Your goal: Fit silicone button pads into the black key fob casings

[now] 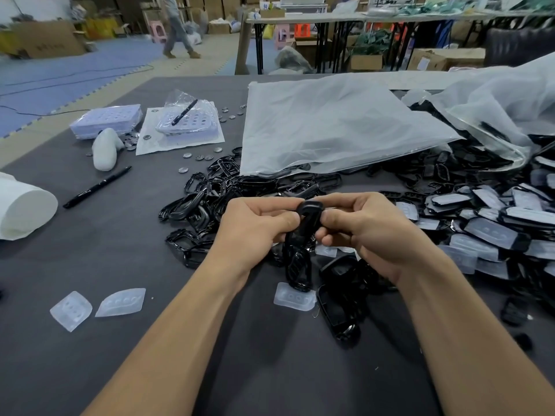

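Note:
Both hands hold one black key fob casing (309,210) above the table's middle. My left hand (255,226) pinches its left side, and my right hand (360,226) grips its right side with thumb and fingers. Whether a pad sits inside it is hidden by my fingers. Below the hands lie more black casings (297,265) and a clear silicone button pad (294,297). Two further silicone pads (120,302) rest at the lower left. A heap of black casing frames (210,190) lies left of my hands, and a pile of pads and casings (486,223) spreads to the right.
A large translucent plastic bag (330,124) covers the table's far middle. Coin cells (199,157), a blister tray with a black pen (184,118), a second marker (96,187) and a white roll (21,208) sit on the left. A person walks in the background.

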A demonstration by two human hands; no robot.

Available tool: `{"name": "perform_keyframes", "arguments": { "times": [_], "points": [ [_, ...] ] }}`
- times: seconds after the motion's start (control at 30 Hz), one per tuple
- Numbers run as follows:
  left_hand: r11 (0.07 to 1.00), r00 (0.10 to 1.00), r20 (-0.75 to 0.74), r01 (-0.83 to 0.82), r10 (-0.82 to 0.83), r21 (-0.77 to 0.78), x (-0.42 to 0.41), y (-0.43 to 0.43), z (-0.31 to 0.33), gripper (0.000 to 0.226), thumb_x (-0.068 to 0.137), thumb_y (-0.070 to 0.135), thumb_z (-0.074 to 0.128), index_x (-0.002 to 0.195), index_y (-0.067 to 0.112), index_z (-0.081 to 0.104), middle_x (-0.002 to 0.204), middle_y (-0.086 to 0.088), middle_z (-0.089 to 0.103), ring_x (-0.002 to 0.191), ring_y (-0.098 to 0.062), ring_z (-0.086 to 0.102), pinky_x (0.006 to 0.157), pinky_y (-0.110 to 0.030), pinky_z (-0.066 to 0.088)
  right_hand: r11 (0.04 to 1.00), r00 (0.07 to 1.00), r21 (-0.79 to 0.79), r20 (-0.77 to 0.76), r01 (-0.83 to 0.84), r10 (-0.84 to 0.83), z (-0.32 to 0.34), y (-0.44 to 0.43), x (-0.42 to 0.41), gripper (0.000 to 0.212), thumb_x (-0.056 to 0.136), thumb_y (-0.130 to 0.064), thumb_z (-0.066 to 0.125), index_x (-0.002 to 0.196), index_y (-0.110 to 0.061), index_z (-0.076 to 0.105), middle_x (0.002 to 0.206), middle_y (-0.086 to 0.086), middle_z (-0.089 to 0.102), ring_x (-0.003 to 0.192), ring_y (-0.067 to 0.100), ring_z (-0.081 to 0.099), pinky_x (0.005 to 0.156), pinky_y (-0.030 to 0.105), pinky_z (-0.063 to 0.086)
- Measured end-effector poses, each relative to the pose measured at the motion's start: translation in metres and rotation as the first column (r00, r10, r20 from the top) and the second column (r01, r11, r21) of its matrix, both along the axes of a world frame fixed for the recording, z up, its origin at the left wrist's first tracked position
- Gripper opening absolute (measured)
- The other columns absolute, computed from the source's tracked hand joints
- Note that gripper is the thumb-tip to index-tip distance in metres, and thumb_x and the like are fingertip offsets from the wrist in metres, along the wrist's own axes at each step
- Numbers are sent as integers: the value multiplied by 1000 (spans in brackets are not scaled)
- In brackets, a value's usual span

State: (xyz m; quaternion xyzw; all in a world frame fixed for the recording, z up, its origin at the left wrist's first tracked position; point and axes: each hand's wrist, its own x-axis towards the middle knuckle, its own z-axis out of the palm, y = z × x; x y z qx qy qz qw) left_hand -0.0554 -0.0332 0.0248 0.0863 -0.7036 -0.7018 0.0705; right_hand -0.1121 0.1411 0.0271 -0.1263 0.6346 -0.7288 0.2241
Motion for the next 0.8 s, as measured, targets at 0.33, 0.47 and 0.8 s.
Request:
{"name": "perform_keyframes", "arguments": {
  "times": [0.33,0.47,0.8],
  "points": [
    [967,992,-47,-128,120,-219,-1,4,-9,23,71,25,81,93,33,84,78,8,80,76,-9,77,77,-31,60,989,997,134,-53,58,-52,3,-8,7,21,95,6,62,108,-5,74,74,16,63,46,14,55,40,19,40],
    [987,996,33,-72,78,-143,-4,3,-10,40,72,26,87,111,30,79,77,-2,80,60,-11,69,61,-26,53,974,981,117,-19,192,-191,0,-12,3,19,96,4,63,109,-4,73,62,14,59,37,12,48,34,20,33],
    [947,990,101,-127,101,295,-8,9,-8,36,84,-1,77,116,16,74,76,-5,75,56,-14,63,55,-18,54,906,918,164,-141,391,-370,-3,-19,-1,10,84,-4,75,89,-11,80,74,15,76,52,20,60,50,29,40]
  ]
}}
